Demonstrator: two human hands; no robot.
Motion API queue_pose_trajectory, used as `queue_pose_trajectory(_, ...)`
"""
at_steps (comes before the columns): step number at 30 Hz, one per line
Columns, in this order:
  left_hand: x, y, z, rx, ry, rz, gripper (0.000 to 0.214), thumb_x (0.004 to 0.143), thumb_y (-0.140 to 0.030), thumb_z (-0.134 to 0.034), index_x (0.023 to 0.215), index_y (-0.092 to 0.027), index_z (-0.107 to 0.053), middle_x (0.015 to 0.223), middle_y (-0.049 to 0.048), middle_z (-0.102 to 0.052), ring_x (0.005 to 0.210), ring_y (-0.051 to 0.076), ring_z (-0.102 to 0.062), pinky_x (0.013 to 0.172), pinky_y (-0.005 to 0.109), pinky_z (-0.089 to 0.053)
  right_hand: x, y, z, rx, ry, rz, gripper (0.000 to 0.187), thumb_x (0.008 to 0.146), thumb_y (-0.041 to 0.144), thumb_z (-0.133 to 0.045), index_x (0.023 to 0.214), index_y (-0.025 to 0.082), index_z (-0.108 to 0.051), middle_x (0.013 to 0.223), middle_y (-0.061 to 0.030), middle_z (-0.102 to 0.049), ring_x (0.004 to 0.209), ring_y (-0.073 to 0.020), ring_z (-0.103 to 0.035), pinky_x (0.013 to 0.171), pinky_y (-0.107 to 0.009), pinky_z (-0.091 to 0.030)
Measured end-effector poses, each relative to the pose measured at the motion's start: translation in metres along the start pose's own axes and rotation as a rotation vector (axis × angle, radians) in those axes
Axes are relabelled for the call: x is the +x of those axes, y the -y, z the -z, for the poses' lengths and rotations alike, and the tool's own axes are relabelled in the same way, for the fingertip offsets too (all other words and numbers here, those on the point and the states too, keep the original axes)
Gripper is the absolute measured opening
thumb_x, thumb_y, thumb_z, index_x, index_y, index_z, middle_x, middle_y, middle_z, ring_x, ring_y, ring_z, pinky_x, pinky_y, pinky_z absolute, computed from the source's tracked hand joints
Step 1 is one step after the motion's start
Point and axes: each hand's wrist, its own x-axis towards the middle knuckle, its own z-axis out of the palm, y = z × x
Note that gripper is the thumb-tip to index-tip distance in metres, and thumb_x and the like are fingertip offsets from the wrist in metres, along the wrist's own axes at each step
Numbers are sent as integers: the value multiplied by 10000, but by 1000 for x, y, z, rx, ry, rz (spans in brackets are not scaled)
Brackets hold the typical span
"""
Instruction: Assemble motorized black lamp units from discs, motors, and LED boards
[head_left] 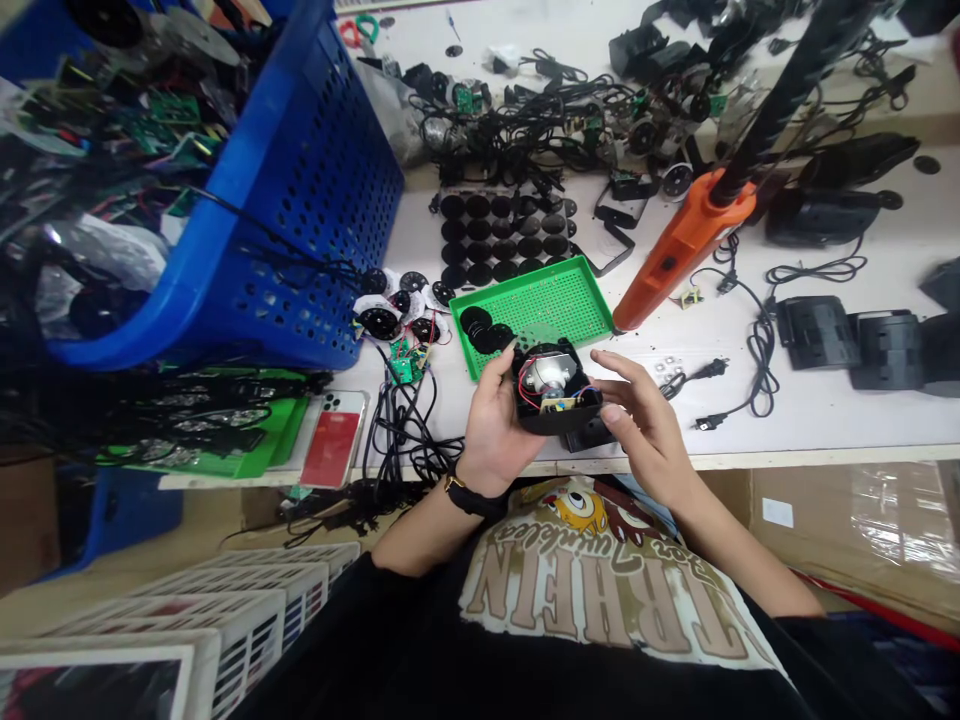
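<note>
My left hand (499, 430) holds an open black plastic housing (559, 420) from its left side, the thumb along the upper edge. Inside the housing sit a silver motor (551, 372), red and blue wires and a small circuit board (564, 404). My right hand (649, 425) is at the housing's right side with thumb and fingers apart; whether the thumb tip touches the rim I cannot tell. Another black part (590, 436) lies partly hidden under the housing. Just beyond is a green tray (592, 295) with black discs (487, 332) and tiny screws.
A large blue basket (300, 200) full of wired parts stands at left. An orange electric screwdriver (675, 250) hangs at right of the tray. Motors with wires (397, 305), a phone (330, 440), black housings (817, 335), cables (761, 350) and rows of black discs (502, 240) lie around.
</note>
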Motion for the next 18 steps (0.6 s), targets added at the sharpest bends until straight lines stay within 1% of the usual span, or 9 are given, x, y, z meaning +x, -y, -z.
queue_pose_trajectory(3,-1,1,-2,26,-3,-2,306,883,-518,-704,982,-229,-722,1079,48,-782,1251,335,-667,1050,525,-548,-2,-3,-1,-5,-12,25,437,1039,420,-579,1469,367,-517,1574,-66,-502,1292,-274,-641,1154,-543,-502)
queue_pose_trajectory(6,-2,1,-4,10,-16,-6,294,904,-506,-680,982,-227,-727,1072,47,-785,1253,327,-669,1040,516,-554,-3,-5,0,-14,-16,28,433,1040,406,-578,1467,375,-517,1568,-64,-502,1276,-271,-645,1150,-551,-507)
queue_pose_trajectory(10,-4,2,-7,-55,-48,13,267,960,-448,-612,959,-205,-724,947,38,-785,1187,298,-705,1053,490,-548,-4,-6,0,-53,-5,57,465,1020,384,-614,1474,365,-518,1557,-79,-498,1249,-267,-644,1130,-550,-529)
queue_pose_trajectory(13,-5,4,-7,-95,-43,21,289,994,-423,-561,976,-185,-724,939,38,-787,1166,285,-716,1074,478,-533,-5,-6,-1,-89,8,101,502,1000,353,-649,1483,368,-515,1549,-81,-500,1304,-277,-603,1114,-545,-542)
queue_pose_trajectory(16,-6,5,-6,-75,-2,15,289,978,-429,-586,987,-177,-726,991,51,-797,1185,291,-709,1075,474,-524,-6,-6,-2,-132,7,149,533,978,322,-682,1483,372,-518,1530,-74,-521,1402,-290,-523,1110,-531,-546)
queue_pose_trajectory(18,-6,6,-4,-90,6,19,264,963,-404,-606,977,-170,-725,979,50,-798,1183,287,-710,1075,457,-521,-6,-8,-3,-157,-4,177,548,967,303,-695,1483,366,-521,1517,-73,-535,1412,-288,-514,1090,-513,-562)
